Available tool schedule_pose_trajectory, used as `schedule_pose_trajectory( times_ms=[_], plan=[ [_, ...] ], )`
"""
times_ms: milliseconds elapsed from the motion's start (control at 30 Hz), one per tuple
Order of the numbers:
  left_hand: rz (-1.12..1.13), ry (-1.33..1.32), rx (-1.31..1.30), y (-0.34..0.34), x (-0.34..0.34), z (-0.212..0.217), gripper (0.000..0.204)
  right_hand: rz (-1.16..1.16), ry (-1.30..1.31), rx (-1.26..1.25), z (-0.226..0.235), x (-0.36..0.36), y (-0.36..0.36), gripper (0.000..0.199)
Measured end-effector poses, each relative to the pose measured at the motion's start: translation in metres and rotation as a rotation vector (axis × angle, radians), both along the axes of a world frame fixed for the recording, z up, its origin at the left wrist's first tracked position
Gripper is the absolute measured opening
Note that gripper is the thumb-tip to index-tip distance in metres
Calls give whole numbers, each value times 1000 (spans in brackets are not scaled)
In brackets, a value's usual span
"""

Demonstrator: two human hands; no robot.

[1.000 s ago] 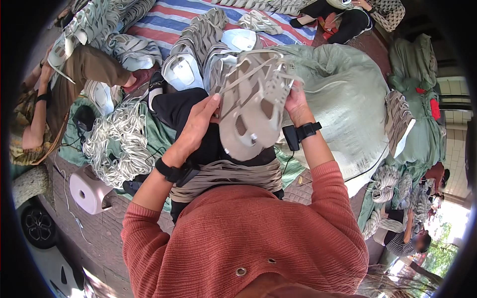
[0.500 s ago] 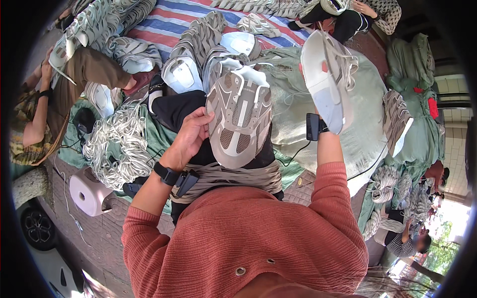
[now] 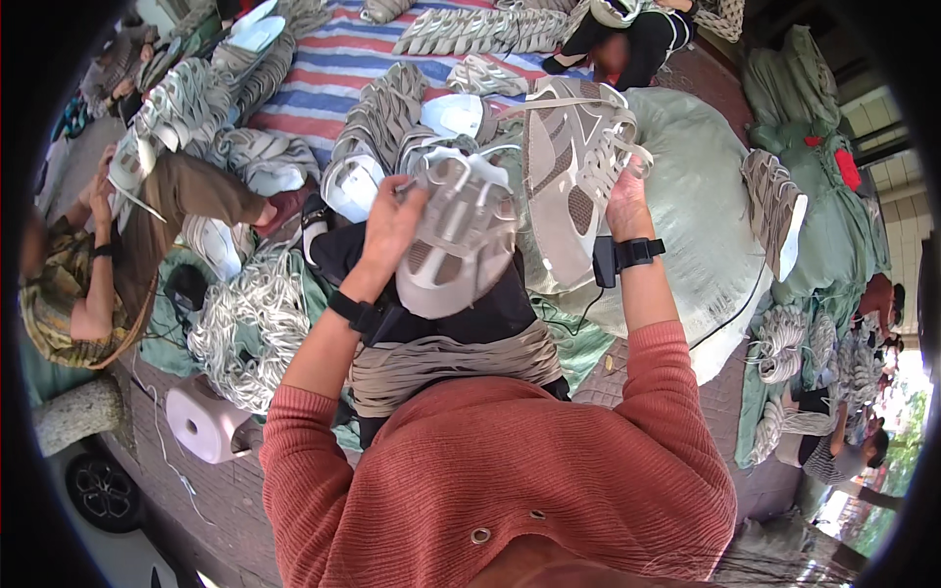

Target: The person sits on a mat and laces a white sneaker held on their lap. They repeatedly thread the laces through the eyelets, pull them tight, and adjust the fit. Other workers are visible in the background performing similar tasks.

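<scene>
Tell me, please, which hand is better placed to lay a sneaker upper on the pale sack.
Probably the right hand: it holds a laced sneaker upper by the pale sack, while the left hand, farther off, touches another upper.

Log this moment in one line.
left hand: holding blurred shoe | right hand: holding laced shoe | nearby: beige lace bundle

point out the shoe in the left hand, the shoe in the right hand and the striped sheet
Left-hand shoe point(image 3: 456, 245): head view, on its front part.
Right-hand shoe point(image 3: 559, 183): head view, on its side.
Striped sheet point(image 3: 333, 61): head view, on a bare stretch.
</scene>
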State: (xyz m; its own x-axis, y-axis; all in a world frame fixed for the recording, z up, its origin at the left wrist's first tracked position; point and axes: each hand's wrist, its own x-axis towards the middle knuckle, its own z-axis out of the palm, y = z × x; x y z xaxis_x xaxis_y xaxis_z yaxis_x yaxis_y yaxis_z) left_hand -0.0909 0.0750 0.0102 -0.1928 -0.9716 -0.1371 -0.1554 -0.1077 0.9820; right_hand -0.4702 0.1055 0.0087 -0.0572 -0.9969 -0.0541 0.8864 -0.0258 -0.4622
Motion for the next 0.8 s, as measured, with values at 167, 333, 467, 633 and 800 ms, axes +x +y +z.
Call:
schedule_pose_trajectory(
  times_ms=[167, 333, 467, 633, 800],
  plan=[
    [305, 426, 121, -53, 98, -3, 38, -172, 102, 90, 21, -10, 11, 35],
    [143, 589, -52, -31, 167, 15, 29, -257, 441, 140, 35, 34, -5, 43],
    [124, 1197, 615, -17, 137, 40, 39, 109, 1171, 8, 25, 94, -37, 43],
    [-85, 513, 268, 29, 27, -16, 57, 411, 987, 269, -11, 143, -33, 37],
    [213, 285, 272, 37, -5, -29, 62, 678, 1250, 204, -9, 85, 14, 57]
  ],
)
